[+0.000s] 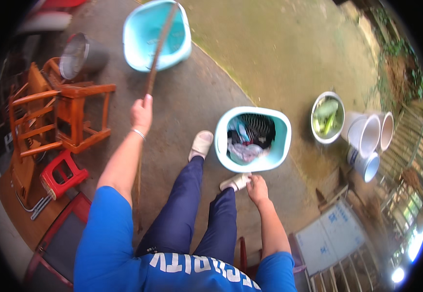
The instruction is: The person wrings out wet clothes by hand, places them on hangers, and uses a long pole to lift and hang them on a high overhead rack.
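My left hand [142,114] grips a long brown stick [159,51], which looks wooden. Its upper length crosses in front of a light-blue plastic tub [134,40], and its lower end runs down past my left forearm. A second light-blue tub [286,146] stands on the floor before my feet, with a pile of clothes [255,131] inside, some striped black and white. Just below that tub's near rim is my right hand [258,188], its fingers curled beside my light-coloured slipper [235,181]. Whether those fingers pinch anything is unclear.
Wooden chairs [74,109] and a red plastic stool [63,173] crowd the left side, below a metal pot [83,56]. At right stand a basin [315,133] of green vegetables, white buckets [364,135] and a smaller bucket [371,167]. A pale panel [330,235] lies lower right.
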The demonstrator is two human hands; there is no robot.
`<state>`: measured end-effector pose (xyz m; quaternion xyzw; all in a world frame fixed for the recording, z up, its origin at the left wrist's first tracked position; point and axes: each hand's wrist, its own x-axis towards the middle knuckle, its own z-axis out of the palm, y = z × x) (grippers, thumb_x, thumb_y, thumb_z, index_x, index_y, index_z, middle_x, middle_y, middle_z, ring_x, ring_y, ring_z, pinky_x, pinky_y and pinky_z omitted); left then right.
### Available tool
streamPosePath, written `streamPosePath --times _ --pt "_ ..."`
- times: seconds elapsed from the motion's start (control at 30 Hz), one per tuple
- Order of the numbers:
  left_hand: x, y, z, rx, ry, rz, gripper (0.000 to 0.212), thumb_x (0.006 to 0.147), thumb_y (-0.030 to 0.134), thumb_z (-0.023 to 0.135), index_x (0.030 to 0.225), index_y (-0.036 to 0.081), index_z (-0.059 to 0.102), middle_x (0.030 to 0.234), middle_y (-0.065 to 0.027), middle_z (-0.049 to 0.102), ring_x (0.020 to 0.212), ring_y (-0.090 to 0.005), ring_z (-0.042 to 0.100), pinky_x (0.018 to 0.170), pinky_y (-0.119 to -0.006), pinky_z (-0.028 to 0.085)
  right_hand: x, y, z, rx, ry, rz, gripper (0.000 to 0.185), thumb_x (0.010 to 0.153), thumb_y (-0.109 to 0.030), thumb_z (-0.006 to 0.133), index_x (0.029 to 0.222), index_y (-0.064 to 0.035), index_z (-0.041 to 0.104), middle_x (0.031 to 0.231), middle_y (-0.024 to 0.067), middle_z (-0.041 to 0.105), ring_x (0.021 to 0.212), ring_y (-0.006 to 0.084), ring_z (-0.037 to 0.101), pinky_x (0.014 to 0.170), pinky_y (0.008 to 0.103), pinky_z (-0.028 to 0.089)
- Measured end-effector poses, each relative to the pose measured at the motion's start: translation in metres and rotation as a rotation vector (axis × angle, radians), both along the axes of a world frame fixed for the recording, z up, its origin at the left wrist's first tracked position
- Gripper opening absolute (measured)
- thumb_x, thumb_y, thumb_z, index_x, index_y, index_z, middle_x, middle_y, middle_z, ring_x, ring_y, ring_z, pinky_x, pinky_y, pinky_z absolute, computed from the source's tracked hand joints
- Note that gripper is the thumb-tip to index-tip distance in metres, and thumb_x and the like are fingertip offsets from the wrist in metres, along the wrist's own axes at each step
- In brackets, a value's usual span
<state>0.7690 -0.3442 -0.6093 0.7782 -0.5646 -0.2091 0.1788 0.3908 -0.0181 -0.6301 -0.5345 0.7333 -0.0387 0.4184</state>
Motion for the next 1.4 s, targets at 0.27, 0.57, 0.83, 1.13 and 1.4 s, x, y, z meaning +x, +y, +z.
streamPosePath --times 0.27,0.57,0.83,1.13,1.4 --pt "0.062 -0.02 -0.126 0.083 0.092 0.286 0.051 0.089 0.05 0.054 0.073 0.003 0.063 0.061 -0.0041 0.058 0.056 -0.0146 0.054 0.058 -0.031 0.044 -0.018 0.0 -0.094 -0.079 0.084 -0.1 0.021 0.078 -0.012 0.064 0.099 -0.009 0.063 0.1 0.0146 0.059 0.097 0.0338 0.055 0.086 0.0421 0.045" --pt "0.084 -0.038 -0.159 0.195 0.167 0.285 0.037 0.091 0.039 0.057 0.086 0.003 0.061 0.071 -0.0006 0.058 0.058 -0.0076 0.054 0.051 -0.023 0.048 -0.024 -0.053 -0.157 -0.309 0.227 -0.17 0.029 0.077 -0.015 0.067 0.103 -0.0053 0.058 0.105 0.0164 0.054 0.099 0.0346 0.051 0.087 0.0425 0.042" --pt "0.107 -0.042 -0.174 0.227 0.075 0.256 0.045 0.093 0.041 0.051 0.107 -0.001 0.061 0.09 -0.0052 0.067 0.079 -0.0128 0.064 0.07 -0.029 0.05 -0.059 -0.135 -0.211 -0.223 0.347 -0.028 0.068 0.072 -0.01 0.071 0.132 -0.0074 0.039 0.136 0.0148 0.043 0.118 0.0355 0.045 0.1 0.0406 0.039" --pt "0.099 -0.031 -0.159 0.316 -0.067 0.087 0.048 0.089 0.033 0.06 0.125 0.001 0.053 0.123 -0.0116 0.057 0.113 -0.0213 0.053 0.097 -0.032 0.038 -0.028 -0.189 -0.252 0.148 0.608 0.023 0.049 0.077 -0.023 0.063 0.123 -0.0185 0.05 0.111 0.0056 0.061 0.109 0.0265 0.055 0.086 0.049 0.042" --pt "0.051 0.0 -0.125 -0.116 -0.323 -0.37 0.026 0.087 0.017 0.061 0.11 0.005 0.061 0.111 -0.0105 0.057 0.103 -0.0225 0.056 0.091 -0.032 0.045 -0.059 -0.132 -0.199 -0.051 0.163 -0.099 0.039 0.068 -0.006 0.061 0.105 -0.0184 0.061 0.104 0.0076 0.059 0.103 0.0309 0.053 0.087 0.0438 0.044"
